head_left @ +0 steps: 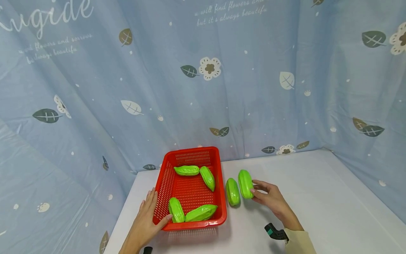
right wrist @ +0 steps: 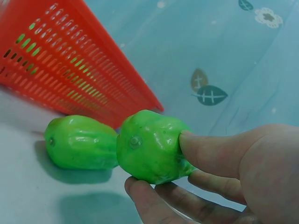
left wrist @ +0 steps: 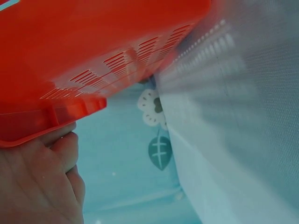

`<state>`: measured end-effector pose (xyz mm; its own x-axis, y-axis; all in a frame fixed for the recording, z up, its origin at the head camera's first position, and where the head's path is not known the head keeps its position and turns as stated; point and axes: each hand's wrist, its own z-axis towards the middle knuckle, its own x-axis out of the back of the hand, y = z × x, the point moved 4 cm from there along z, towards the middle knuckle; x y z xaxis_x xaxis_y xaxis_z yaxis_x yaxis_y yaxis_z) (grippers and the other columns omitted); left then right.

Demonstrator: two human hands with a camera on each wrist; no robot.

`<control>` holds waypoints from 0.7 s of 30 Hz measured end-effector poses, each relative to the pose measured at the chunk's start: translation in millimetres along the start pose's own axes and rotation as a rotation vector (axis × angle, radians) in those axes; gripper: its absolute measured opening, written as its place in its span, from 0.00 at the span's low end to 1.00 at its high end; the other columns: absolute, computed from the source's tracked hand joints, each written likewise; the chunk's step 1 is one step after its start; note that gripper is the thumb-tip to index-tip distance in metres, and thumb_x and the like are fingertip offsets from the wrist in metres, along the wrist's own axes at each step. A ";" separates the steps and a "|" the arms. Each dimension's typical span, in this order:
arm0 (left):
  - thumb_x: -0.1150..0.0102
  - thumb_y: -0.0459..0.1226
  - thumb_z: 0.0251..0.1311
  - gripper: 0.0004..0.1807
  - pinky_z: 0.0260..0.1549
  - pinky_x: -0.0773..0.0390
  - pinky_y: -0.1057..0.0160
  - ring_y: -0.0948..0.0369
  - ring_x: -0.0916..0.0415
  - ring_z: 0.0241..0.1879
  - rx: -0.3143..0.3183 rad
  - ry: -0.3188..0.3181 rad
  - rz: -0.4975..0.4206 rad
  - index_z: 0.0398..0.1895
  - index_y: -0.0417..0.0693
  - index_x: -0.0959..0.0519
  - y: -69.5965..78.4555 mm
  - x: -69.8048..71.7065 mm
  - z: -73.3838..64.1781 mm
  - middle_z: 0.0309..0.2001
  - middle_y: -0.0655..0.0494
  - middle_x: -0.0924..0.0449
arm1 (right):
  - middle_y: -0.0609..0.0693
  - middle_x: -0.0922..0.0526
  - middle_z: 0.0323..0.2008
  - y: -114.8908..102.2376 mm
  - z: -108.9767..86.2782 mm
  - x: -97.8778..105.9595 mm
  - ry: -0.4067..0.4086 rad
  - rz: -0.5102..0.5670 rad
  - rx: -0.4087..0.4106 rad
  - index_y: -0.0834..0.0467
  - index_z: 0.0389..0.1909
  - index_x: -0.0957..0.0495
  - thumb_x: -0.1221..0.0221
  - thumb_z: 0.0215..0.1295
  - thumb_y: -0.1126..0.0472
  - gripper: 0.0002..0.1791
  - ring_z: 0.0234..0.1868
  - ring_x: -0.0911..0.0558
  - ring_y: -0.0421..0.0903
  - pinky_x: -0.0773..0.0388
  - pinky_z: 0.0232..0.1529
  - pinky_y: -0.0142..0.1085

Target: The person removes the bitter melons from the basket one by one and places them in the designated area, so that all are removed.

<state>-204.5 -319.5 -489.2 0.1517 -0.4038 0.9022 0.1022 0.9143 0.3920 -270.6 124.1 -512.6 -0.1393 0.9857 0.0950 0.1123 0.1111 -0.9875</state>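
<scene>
My right hand [head_left: 269, 197] pinches a green papaya [head_left: 245, 184] between thumb and fingertips, just right of the red basket [head_left: 223, 197]. In the right wrist view, the round end of the held papaya [right wrist: 149, 147] faces the camera, with the thumb on one side and fingers beneath. A second papaya [head_left: 233, 192] lies on the table between it and the basket. Inside the basket are several more, two at the back, including one papaya [head_left: 187, 170], and two at the front. My left hand [head_left: 144, 218] rests at the basket's front left corner, fingers extended along its side.
The white table [head_left: 317, 190] stretches to the right of my right hand. A blue printed curtain [head_left: 247, 106] hangs behind and along both sides, close to the basket's back edge. A black wrist strap piece [head_left: 275, 233] sits at my right wrist.
</scene>
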 end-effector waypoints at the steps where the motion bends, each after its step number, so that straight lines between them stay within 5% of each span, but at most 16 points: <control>1: 0.38 0.64 0.60 0.59 0.76 0.48 0.30 0.40 0.57 0.84 0.000 -0.001 -0.003 0.83 0.40 0.51 0.1 -0.1 0.3 0.85 0.45 0.57 | 0.72 0.29 0.66 0.6 0.3 0.3 -0.003 -0.001 0.004 0.69 0.74 0.35 0.37 0.72 0.62 0.33 0.55 0.14 0.50 0.12 0.51 0.40; 21: 0.38 0.62 0.62 0.58 0.75 0.48 0.29 0.40 0.56 0.83 -0.015 0.001 -0.018 0.83 0.39 0.52 0.8 1.3 -0.8 0.85 0.44 0.57 | 0.72 0.28 0.65 16.6 4.4 -0.2 0.021 -0.037 -0.028 0.70 0.72 0.33 0.38 0.72 0.64 0.31 0.56 0.15 0.54 0.12 0.51 0.42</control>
<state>-203.5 -319.4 -487.9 0.1505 -0.4200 0.8950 0.1200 0.9063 0.4051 -273.1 125.1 -529.6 -0.1237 0.9831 0.1347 0.1348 0.1512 -0.9793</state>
